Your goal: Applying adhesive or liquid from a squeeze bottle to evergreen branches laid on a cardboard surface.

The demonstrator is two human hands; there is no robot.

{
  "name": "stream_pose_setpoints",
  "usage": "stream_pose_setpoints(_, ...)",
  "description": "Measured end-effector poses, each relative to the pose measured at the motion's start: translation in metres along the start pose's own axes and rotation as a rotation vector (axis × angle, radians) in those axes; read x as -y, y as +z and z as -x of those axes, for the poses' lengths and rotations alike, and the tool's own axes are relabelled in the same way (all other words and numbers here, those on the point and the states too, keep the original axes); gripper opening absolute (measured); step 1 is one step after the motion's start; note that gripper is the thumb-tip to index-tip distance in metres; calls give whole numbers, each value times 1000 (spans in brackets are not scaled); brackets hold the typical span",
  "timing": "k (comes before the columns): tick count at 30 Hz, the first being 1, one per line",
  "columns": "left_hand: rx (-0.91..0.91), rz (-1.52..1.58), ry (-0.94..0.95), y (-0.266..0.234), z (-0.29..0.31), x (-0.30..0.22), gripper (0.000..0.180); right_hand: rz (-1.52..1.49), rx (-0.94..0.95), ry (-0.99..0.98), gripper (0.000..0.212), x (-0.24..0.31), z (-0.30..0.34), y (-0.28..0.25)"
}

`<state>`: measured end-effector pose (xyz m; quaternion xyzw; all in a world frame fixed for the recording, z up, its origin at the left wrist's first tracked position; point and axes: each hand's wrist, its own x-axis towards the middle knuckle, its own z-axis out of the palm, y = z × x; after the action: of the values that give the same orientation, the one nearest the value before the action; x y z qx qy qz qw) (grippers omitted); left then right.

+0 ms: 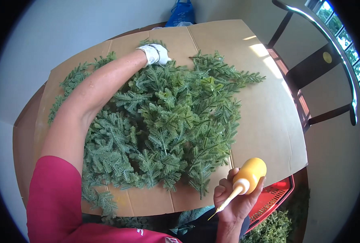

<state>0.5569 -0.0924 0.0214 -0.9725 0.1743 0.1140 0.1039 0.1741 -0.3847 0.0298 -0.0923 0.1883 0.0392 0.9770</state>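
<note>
A thick bed of green fir sprigs (159, 117) covers much of a cardboard sheet (265, 117). My left hand (157, 54), in a white glove, is at the far edge of the greenery. Its fingers curl down among the needles, so what they grip is hidden; a small sprig (152, 41) pokes out just beyond it. Near the front right, my bare right hand (236, 202) is wrapped round a yellow squeeze bottle (253, 172). The bottle is tilted, its long pale nozzle (229, 198) pointing down and left toward me.
Below the table's right front corner sits a red plastic basket (272, 198), with more greenery (271, 227) beside it. A dark wooden chair (313, 67) stands at the right near a window. Behind the table is a blue bag (181, 14).
</note>
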Motion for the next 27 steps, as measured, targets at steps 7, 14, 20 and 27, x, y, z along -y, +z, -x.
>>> stream_pose_setpoints(7,40,-315,-173,-27,93,57,44,24,18,20,54,-1,4,7)
stream_pose_setpoints(14,-295,-296,-7,-96,75,-61,48,-14,-3,-28,52,12,8,3)
stream_pose_setpoints(20,-280,228,66,-45,1,-175,86,-40,20,-27,51,13,6,9)
stream_pose_setpoints(27,-330,90,210,-66,46,-134,49,-44,6,-63,52,20,12,-1)
